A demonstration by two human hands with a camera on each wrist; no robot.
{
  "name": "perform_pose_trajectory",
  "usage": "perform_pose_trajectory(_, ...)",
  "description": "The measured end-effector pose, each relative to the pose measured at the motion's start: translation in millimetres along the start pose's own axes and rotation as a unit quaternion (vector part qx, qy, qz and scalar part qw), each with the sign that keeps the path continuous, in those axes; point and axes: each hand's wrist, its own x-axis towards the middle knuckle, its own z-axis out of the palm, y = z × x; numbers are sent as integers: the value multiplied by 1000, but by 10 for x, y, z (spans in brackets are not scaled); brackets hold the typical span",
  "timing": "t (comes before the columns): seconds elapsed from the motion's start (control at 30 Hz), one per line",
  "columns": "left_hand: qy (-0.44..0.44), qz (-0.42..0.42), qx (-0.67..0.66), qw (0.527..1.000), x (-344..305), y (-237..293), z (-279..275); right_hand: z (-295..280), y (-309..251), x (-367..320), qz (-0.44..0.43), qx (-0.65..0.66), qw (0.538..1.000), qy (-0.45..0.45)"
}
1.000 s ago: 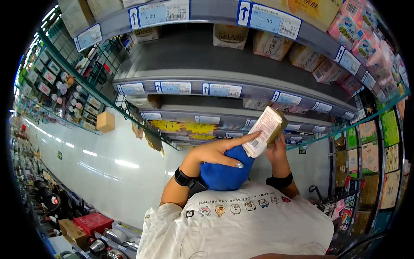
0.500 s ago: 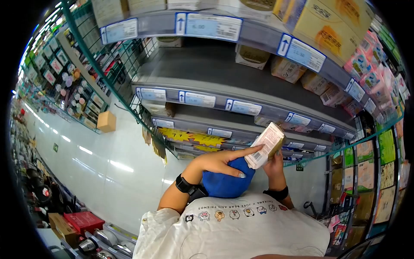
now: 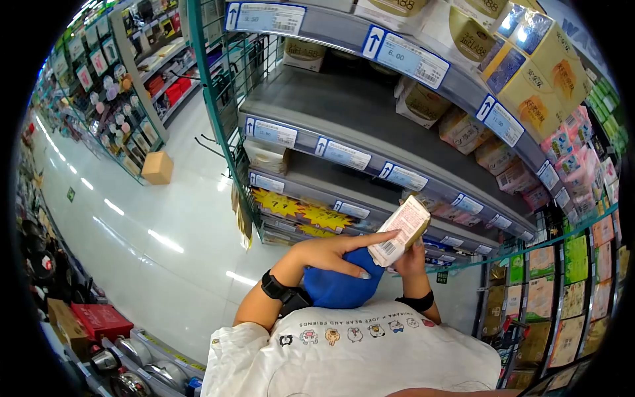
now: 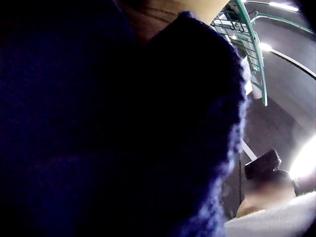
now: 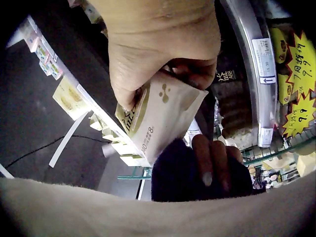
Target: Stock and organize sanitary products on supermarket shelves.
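Observation:
My right hand (image 3: pixel 411 261) grips a white and gold sanitary pad pack (image 3: pixel 401 228) by its far right side, its printed back face turned up. In the right wrist view, the thumb and fingers close round one end of the pack (image 5: pixel 165 116). My left hand (image 3: pixel 331 255) holds a bundled blue cloth item (image 3: pixel 347 283) against my body, its index finger stretched across the pack's lower part. Fingers (image 5: pixel 210 158) of that hand curl over the dark blue cloth in the right wrist view. The same cloth (image 4: pixel 123 123) fills most of the left wrist view and hides the left fingers.
Shelves with price labels (image 3: pixel 344 157) stand right in front, carrying gold-and-white packs (image 3: pixel 423 106) and pink packs (image 3: pixel 569 142). A green wire side panel (image 3: pixel 225 112) with projecting hooks borders the aisle floor (image 3: pixel 159 218). Pots (image 3: pixel 162 374) line the lower left.
The shelves have swung rightward in the head view, showing more of the aisle at left. Both hands keep their hold on the pack and the blue cloth.

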Motion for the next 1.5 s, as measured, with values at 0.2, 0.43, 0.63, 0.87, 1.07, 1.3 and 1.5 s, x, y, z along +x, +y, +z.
perform_pose_trajectory(0.2, 47, 3, 123, 991, -150, 280, -61, 331, -175, 156, -5, -74, 996, -47)
perform_pose_trajectory(0.43, 295, 30, 454, 840, -265, 619, -153, 853, -409, 854, -56, -132, 986, -88)
perform_pose_trajectory(0.63, 449, 58, 496, 741, -266, 756, -233, 1361, -495, 1401, -143, -218, 958, -123)
perform_pose_trajectory(0.87, 574, 38, 565, 591, -119, 877, -427, 1822, -546, 2043, -92, -240, 954, -153)
perform_pose_trajectory(1.07, 561, 43, 579, 590, -58, 988, -884, 1789, -365, 2508, -89, -254, 953, -137)
perform_pose_trajectory(1.3, 594, -83, 556, 576, 89, 1072, -1389, 1609, -35, 3206, -100, -310, 938, -120)
perform_pose_trajectory(1.5, 510, -227, 567, 606, 180, 1290, -1683, 1573, 72, 3345, -19, -270, 955, -120)
